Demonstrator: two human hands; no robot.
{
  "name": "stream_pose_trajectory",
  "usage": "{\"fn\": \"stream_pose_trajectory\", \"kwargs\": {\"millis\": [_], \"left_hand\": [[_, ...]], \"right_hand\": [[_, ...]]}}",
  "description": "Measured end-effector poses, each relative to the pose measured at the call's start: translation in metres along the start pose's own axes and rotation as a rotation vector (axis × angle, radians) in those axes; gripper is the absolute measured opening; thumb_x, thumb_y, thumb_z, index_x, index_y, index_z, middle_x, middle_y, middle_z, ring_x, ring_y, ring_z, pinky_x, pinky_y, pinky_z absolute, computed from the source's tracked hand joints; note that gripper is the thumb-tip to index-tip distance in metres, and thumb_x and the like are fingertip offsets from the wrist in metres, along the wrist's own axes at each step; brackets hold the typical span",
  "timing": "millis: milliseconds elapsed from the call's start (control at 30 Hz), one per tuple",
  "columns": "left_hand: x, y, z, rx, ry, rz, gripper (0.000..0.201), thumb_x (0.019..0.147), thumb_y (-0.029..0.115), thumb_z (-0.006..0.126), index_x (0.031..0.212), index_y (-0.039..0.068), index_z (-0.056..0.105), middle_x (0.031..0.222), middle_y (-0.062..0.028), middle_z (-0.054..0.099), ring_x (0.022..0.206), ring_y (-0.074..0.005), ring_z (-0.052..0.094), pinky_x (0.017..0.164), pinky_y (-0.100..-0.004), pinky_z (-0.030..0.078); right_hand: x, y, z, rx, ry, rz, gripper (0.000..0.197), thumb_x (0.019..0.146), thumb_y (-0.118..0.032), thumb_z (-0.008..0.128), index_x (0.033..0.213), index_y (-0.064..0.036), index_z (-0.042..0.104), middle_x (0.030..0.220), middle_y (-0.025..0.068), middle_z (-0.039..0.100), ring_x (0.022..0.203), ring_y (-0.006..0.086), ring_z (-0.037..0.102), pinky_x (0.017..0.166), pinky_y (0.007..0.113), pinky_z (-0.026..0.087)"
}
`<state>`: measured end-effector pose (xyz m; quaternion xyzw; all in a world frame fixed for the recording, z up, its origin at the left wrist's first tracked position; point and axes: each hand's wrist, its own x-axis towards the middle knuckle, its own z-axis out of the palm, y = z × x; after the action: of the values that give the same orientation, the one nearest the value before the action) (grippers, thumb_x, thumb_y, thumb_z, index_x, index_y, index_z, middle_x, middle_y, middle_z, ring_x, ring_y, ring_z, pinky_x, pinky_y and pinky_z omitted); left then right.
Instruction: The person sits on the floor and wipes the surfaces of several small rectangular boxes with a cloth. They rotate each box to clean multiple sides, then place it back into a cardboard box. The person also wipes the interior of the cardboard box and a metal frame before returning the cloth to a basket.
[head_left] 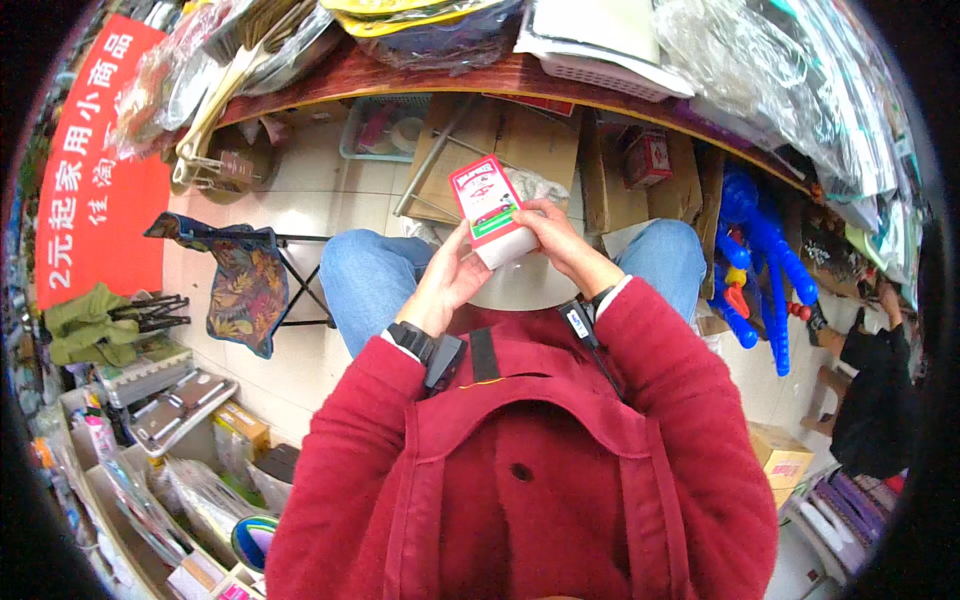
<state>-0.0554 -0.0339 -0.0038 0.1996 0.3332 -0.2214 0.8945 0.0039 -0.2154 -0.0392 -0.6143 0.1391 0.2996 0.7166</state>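
A small red and white carton (490, 205) with a green band is held up in front of my body, over my lap. Its printed top face is turned toward me, and a plain white side shows at its near end. My left hand (450, 278) grips the carton's left and lower edge. On the right edge my right hand (560, 238) is closed, its thumb lying on the printed face. The fingers beneath the carton are hidden.
Ahead runs a wooden shelf edge (480, 80) loaded with plastic-wrapped goods. Beneath it stand cardboard boxes (545, 145) and a blue basket (385, 130). A folding stool (245, 285) is at left, blue inflatables (765, 250) at right. Another person's dark sleeve (880, 350) shows at far right.
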Motion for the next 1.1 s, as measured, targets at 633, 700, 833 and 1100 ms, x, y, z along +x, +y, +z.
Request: {"fn": "stream_pose_trajectory", "kwargs": {"millis": [633,700,833,1100], "left_hand": [[0.026,0.077,0.009,0.086,0.087,-0.003,0.049,0.095,0.047,0.043,0.126,0.011,0.055,0.115,-0.0138,0.061,0.096,-0.032,0.059,0.075,-0.0385,0.052],[0.026,0.08,0.006,0.05,0.07,-0.004,0.049,0.095,0.047,0.043,0.126,0.011,0.055,0.114,-0.0135,0.062,0.095,-0.0328,0.059,0.074,-0.0382,0.052],[0.025,0.083,0.001,0.017,0.093,-0.015,0.048,0.095,0.047,0.044,0.124,0.012,0.057,0.112,-0.0132,0.063,0.094,-0.0328,0.059,0.072,-0.0378,0.052],[0.025,0.076,-0.001,0.11,0.133,-0.012,0.046,0.095,0.05,0.047,0.122,0.015,0.058,0.112,-0.0109,0.064,0.096,-0.0304,0.06,0.07,-0.0366,0.05]], "right_hand": [[0.042,-0.026,-0.013,-0.837,-0.031,-0.478,0.064,0.077,-0.042,0.072,0.133,-0.0164,0.055,0.134,0.0224,0.052,0.125,0.0392,0.048,0.105,0.045,0.039],[0.047,-0.009,-0.006,-1.075,-0.064,-0.464,0.072,0.076,-0.039,0.074,0.14,-0.0213,0.047,0.139,0.0244,0.045,0.129,0.0422,0.042,0.107,0.046,0.037],[0.05,0.018,-0.001,-1.328,-0.08,-0.466,0.089,0.069,-0.028,0.082,0.146,-0.0288,0.037,0.147,0.025,0.033,0.135,0.045,0.033,0.109,0.047,0.036],[0.07,0.029,-0.007,-1.39,0.088,-0.517,0.043,0.071,-0.015,0.075,0.111,-0.012,0.06,0.119,0.0182,0.054,0.112,0.0384,0.053,0.094,0.045,0.046]]}}
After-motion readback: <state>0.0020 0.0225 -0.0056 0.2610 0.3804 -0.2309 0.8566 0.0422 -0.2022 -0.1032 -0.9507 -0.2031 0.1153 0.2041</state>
